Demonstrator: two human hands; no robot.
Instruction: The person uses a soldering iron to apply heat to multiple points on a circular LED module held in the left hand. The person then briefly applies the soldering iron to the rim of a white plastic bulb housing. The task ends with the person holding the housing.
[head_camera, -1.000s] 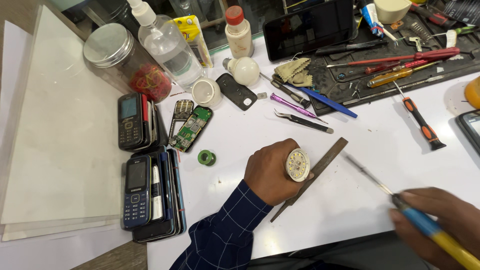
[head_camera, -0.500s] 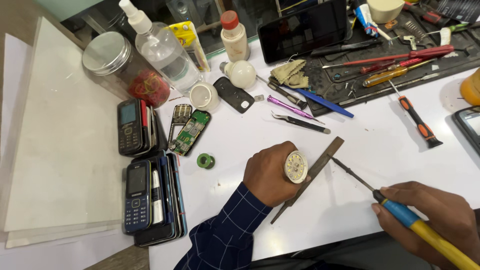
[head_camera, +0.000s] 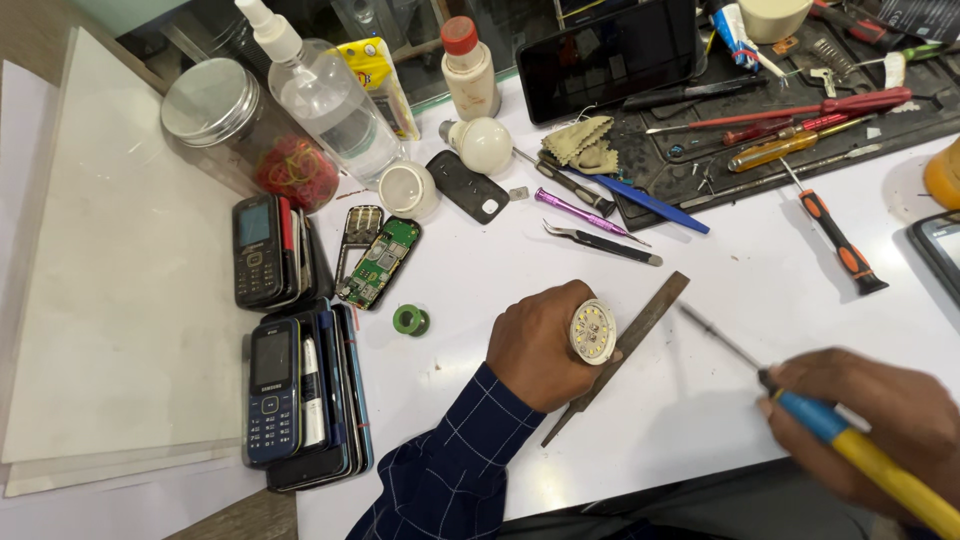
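LED board (head_camera: 593, 331), a round disc studded with yellow chips, sits pinched in the curled fingers of the left hand (head_camera: 540, 345) above a white bench (head_camera: 740, 260), its face turned up toward the camera. The right hand (head_camera: 880, 425) is wrapped tight around the blue-and-yellow handle of a soldering iron (head_camera: 790, 395), whose thin tip points at the disc but stands apart from it. A flat metal file (head_camera: 620, 355) lies on the bench just under the board, touching or nearly touching the left fingers.

The risks look plain enough. The iron's tip would come down close to bare fingertips around the disc's rim, so a slip could burn skin. The board is braced only by the grip, not clamped; a push from the tip might tilt it or knock it loose. Held long on one spot, heat could lift a pad or damage a chip, though the joints are too small to make out.

Clutter adds to it: a green solder reel (head_camera: 411, 320), an open phone (head_camera: 378, 262), tweezers (head_camera: 600, 243) and stacked handsets (head_camera: 300, 395) lie near the left arm, within reach of a sweeping sleeve.
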